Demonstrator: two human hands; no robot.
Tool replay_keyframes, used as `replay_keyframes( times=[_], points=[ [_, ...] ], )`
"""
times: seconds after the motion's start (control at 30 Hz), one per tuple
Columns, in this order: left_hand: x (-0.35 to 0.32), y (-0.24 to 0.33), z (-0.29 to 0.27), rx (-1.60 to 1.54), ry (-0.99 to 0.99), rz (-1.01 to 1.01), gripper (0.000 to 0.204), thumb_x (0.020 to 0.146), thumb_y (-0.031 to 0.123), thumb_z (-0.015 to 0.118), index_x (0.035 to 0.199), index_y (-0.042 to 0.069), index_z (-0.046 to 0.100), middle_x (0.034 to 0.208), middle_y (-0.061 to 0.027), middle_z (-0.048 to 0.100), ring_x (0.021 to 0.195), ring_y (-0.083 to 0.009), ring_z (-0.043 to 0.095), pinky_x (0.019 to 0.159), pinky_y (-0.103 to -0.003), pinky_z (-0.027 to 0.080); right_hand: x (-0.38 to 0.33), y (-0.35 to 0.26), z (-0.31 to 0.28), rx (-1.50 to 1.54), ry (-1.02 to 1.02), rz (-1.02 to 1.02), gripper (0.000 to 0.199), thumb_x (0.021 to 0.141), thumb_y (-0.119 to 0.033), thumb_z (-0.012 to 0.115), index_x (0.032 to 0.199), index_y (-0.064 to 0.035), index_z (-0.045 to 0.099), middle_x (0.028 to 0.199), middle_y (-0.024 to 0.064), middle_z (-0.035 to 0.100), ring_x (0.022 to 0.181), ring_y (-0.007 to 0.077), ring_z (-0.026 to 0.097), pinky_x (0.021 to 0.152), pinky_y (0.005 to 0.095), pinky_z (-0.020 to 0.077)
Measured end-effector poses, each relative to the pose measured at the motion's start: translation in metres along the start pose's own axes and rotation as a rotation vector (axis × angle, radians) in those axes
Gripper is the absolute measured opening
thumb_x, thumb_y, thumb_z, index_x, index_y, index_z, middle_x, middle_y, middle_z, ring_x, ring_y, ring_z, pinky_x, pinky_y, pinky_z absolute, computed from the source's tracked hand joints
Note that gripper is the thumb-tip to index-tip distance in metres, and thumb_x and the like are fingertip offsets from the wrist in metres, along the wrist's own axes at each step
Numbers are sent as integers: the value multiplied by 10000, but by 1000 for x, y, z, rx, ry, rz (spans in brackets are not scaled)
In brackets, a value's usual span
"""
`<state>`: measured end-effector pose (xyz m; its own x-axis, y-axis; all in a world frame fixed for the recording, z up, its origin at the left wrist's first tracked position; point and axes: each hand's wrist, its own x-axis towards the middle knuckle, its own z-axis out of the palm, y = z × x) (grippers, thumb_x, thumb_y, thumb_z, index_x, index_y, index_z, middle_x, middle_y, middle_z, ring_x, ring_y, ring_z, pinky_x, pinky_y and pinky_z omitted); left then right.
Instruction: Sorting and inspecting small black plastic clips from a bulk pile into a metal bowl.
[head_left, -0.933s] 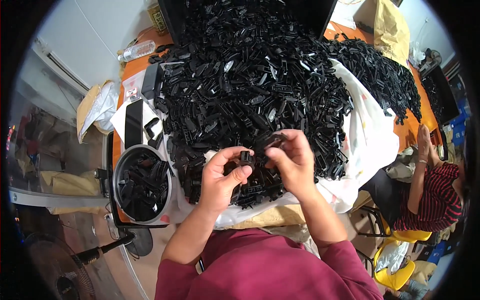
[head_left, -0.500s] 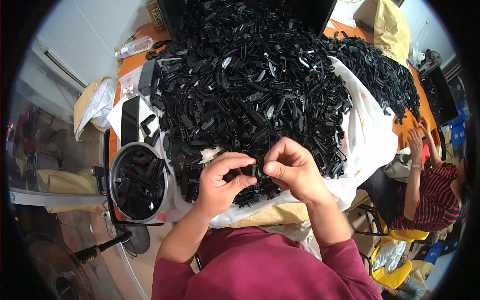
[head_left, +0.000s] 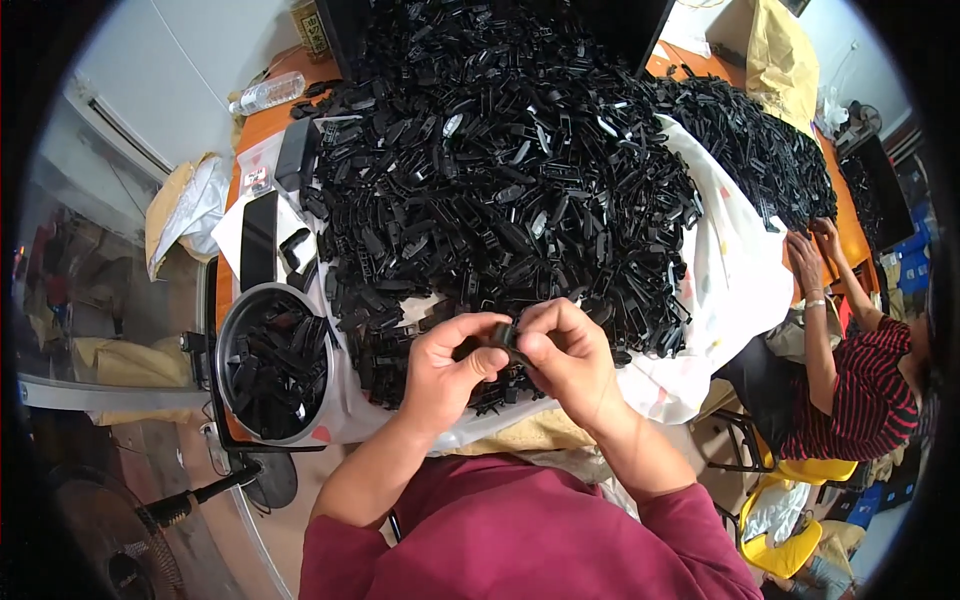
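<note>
Close together over the near edge of a big heap of small black plastic parts (head_left: pixel 500 200), my two hands meet at one small black plastic part (head_left: pixel 507 336). My left hand (head_left: pixel 445 365) pinches it between thumb and forefinger from the left. From the right, my right hand (head_left: pixel 570 350) closes thumb and fingers on its other side. The fingertips hide much of the part, so its exact shape cannot be made out. Beneath both hands, more such parts lie on a white plastic sheet (head_left: pixel 735 260).
A grey round bowl (head_left: pixel 224 375) of black parts stands left, by a dark phone (head_left: pixel 259 240). Farther back lies a clear plastic bottle (head_left: pixel 268 93). On the right, a person in a striped top (head_left: pixel 865 390) reaches toward another heap (head_left: pixel 765 150). A fan (head_left: pixel 120 545) stands lower left.
My right hand has moved slightly left and down, closing up to the part in my left hand. The other person's hands have shifted left, toward their heap.
</note>
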<state>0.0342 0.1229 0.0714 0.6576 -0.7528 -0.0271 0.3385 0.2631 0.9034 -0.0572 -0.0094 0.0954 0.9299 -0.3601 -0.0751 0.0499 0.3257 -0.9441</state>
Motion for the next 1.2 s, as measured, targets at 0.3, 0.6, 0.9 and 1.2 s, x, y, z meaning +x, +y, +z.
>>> replay_keyframes(
  times=[0.3,0.6,0.9,1.2],
  points=[
    [-5,10,6,435,17,207,400,811,270,644,1080,-20,586,1088,-88,544,870,-101,518,692,-214,425,-10,6,4,31,78,-3,241,799,-13,624,1025,16,542,904,106,604,742,164,603,626,254,526],
    [-41,11,-26,-210,88,-52,309,855,248,595,1008,-19,568,781,-37,572,586,-70,479,512,-205,392,-12,7,34,-812,-135,-392,266,708,-132,720,881,20,588,879,115,608,727,211,590,619,300,468],
    [-82,88,-167,1585,930,166,180,797,194,610,890,40,600,850,-79,614,856,-256,535,771,-334,425,-4,9,27,-799,-324,-219,324,756,-97,683,1022,48,570,997,126,591,774,173,605,650,271,492],
    [-95,77,-155,1472,1077,548,230,789,105,593,997,7,589,1068,-126,580,991,-276,536,877,-357,405,-74,2,-13,-1085,-610,-117,319,718,-154,701,1001,-33,616,930,132,619,769,288,607,650,338,497]
  ],
)
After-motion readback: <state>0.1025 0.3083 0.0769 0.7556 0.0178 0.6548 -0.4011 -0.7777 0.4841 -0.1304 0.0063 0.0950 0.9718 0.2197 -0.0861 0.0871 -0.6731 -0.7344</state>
